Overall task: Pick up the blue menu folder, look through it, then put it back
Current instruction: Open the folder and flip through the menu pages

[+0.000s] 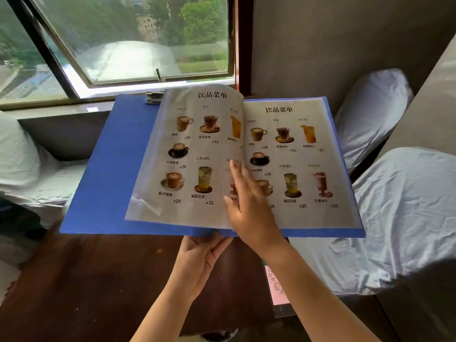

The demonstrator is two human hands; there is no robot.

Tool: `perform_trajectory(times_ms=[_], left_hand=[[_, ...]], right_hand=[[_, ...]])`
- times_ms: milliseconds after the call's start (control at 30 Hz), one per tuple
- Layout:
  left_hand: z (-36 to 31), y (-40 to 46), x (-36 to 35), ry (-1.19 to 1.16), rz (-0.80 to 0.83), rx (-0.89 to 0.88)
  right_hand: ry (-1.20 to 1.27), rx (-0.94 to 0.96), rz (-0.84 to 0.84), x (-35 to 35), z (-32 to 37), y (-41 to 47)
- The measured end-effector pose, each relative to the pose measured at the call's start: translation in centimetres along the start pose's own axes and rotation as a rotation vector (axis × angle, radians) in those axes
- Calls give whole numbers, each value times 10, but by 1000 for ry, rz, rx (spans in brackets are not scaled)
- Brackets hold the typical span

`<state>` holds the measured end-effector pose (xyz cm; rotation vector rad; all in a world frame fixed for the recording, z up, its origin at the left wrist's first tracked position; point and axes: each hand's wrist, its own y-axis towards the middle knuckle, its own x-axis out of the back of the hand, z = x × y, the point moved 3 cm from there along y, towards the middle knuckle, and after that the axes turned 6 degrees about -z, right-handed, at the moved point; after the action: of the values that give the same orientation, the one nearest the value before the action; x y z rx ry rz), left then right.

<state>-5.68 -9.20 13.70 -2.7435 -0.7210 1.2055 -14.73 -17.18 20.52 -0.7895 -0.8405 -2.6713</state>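
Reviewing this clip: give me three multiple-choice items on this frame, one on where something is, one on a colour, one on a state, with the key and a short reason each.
1. Where is the left hand?
A. Under the folder's near edge
B. Flat on the table
C. On the window sill

2. What colour is the menu folder?
A. Red
B. Blue
C. Black

3. What state is the menu folder in?
A. Shut on the table
B. Open, held above the table, a page mid-turn
C. Shut on a chair

Key:
1 A: its fingers curl under the folder's front edge near the spine.
2 B: the bare inside cover at the left is plain blue.
3 B: both drink pages show, the right hand lies at a lifted sheet, and the dark table lies below.
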Motion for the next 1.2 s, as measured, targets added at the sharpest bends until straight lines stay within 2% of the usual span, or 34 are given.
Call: perform_trajectory(times_ms=[67,167,267,367,433,533,567,633,667,733,767,833,1033,1200], left_hand=[[-1,-3,-2,0,3,-11],[-3,-8,-5,9,28,-22],[-4,-11,-7,22,51,-24],[-2,-13,-8,38,50,-23],[-2,-14,-7,52,40,-22],[-4,-17,-5,39,40,-15],[-5,-17,-4,27,38,-9],[-5,-17,-1,2,25,5],[-4,-16,0,-5,15,10],[-3,-15,2,-13,-4,11],[-3,-15,3,-14,-11,8],[-3,-14,4,-12,-13,2],[-8,-10,11,2,-22,-12],[-13,-10,19,165,-7,-91]], right_hand=[[-67,55,55,-2,1,0],[-263,140,40,-3,0,-2],[-435,159,79,-3,-3,-8],[-299,131,81,8,0,-9],[-217,56,-95,36,-7,-5],[-365,-98,-400,95,-37,-6],[-416,-185,-410,113,-50,-8],[-439,-397,-279,142,-80,-15],[-367,-498,-192,152,-92,-19],[-29,-642,-64,163,-106,-29],[128,-658,-24,165,-111,-33],[280,-625,6,166,-118,-39],[397,-504,19,157,-123,-46],[492,-482,-24,146,-127,-48]])
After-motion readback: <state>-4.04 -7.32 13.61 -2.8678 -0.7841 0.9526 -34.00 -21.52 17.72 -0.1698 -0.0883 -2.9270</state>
